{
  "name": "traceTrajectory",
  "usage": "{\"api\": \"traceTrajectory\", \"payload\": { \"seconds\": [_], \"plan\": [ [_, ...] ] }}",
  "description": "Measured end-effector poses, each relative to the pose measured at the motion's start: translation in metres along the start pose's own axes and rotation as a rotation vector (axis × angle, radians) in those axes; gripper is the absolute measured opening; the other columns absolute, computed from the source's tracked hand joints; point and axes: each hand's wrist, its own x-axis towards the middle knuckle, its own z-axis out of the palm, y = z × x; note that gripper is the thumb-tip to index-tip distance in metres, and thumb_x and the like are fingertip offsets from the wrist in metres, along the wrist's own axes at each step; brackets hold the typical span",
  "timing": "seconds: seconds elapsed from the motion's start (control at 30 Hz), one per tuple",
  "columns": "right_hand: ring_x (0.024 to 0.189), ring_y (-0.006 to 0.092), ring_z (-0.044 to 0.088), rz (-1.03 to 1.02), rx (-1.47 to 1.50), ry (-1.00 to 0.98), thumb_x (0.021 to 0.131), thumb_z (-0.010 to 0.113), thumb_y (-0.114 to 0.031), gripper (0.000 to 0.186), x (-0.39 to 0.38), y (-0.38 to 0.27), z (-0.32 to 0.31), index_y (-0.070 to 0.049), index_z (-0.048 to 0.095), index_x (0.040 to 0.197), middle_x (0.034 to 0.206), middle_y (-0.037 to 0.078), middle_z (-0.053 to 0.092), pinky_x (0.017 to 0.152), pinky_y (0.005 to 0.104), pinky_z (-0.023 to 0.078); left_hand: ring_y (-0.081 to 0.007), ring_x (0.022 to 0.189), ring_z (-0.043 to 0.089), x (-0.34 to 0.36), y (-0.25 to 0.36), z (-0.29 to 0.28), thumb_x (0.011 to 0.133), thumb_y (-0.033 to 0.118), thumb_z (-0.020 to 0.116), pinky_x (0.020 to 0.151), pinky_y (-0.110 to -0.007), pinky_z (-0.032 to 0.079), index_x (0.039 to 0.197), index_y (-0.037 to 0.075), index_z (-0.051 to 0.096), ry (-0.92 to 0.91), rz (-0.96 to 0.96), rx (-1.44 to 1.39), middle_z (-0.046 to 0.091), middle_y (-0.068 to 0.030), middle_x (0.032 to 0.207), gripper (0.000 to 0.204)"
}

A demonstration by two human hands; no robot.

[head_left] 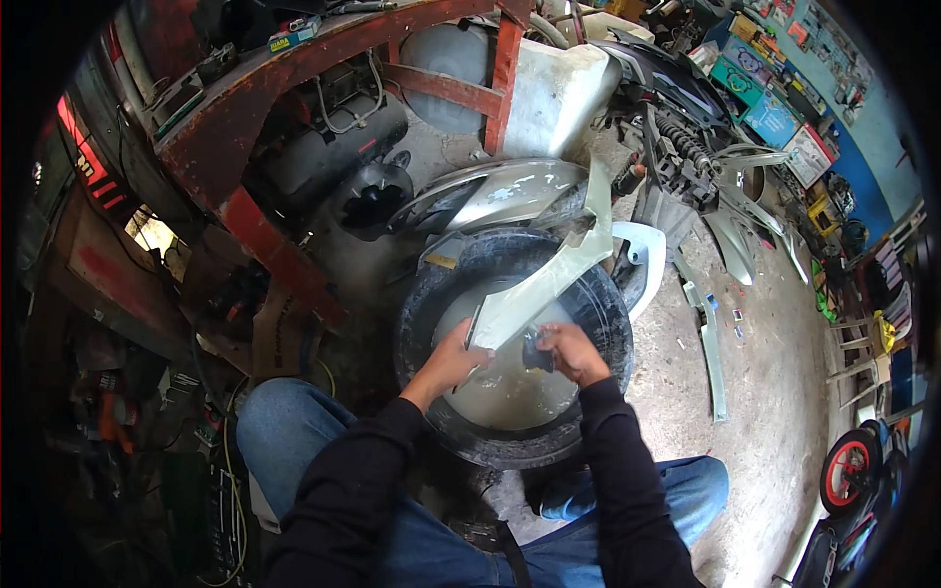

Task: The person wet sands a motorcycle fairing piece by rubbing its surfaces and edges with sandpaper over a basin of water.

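My left hand (449, 365) is closed on the near end of a long, pale greenish-white body panel (537, 291). The panel slants up and to the right across a round black tub (416, 404), its far end rising past the tub's rim. Cloudy greyish water (518, 404) stands in the tub below. Close to the panel's lower edge, my right hand (578, 355) pinches a small dark sheet that looks like sandpaper (534, 351). Whether the sheet touches the panel I cannot tell. A yellowish block (441, 262) rests on a ledge at the tub's far left rim.
Silver-grey motorcycle fairings (520, 191) lie behind the tub, with a white curved part (642, 263) at its right. A red-framed bench (338, 59) stands at the far left over a black tank (338, 147). One narrow pale strip (711, 353) lies on the concrete floor.
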Motion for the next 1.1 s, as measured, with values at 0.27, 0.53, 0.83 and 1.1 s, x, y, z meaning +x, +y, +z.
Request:
{"api": "traceTrajectory", "payload": {
  "seconds": [0.27, 0.53, 0.83, 1.1],
  "plan": [
    [0.081, 0.0133, 0.066, -0.746, -0.94, 0.058, 0.081, 0.058, 0.009, 0.034, -0.053, -0.112, 0.112, 0.003, 0.065, 0.114, 0.099, 0.009, 0.072, 0.076, 0.0281, 0.053, -0.0148, 0.079, 0.068, -0.016, 0.05, 0.026, 0.097, 0.012, 0.057, 0.057, -0.025, 0.048, 0.14, 0.009, 0.045, -0.001, -0.051, -0.294, 0.065, -0.0058, 0.107, 0.045],
    [0.091, 0.0218, 0.073, -0.859, -0.689, 0.217, 0.089, 0.053, 0.008, 0.029, -0.064, -0.104, 0.101, 0.001, 0.071, 0.11, 0.102, 0.018, 0.074, 0.081, 0.0303, 0.054, -0.0103, 0.07, 0.061, -0.016, 0.047, 0.026, 0.105, 0.023, 0.049, 0.05, -0.025, 0.043, 0.124, 0.009, 0.054, 0.038, -0.109, -0.412, 0.063, -0.0021, 0.092, 0.024],
    [0.128, 0.0356, 0.057, -1.035, -1.161, 0.06, 0.083, 0.062, 0.003, 0.04, -0.087, -0.06, 0.099, -0.002, 0.068, 0.123, 0.135, 0.018, 0.062, 0.108, 0.0427, 0.046, -0.0074, 0.077, 0.058, -0.041, 0.073, 0.02, 0.092, 0.017, 0.073, 0.054, -0.024, 0.044, 0.117, 0.01, 0.056, -0.093, -0.111, -0.304, 0.062, 0.0015, 0.091, 0.031],
    [0.117, 0.0335, 0.063, -1.178, -1.181, 0.122, 0.086, 0.071, -0.008, 0.029, -0.093, -0.066, 0.111, -0.002, 0.07, 0.115, 0.117, 0.017, 0.067, 0.1, 0.0438, 0.052, -0.0074, 0.073, 0.057, -0.057, 0.076, 0.011, 0.09, 0.018, 0.073, 0.056, -0.024, 0.046, 0.108, 0.006, 0.059, -0.089, -0.176, -0.208, 0.061, 0.0003, 0.085, 0.026]
  ]
}}
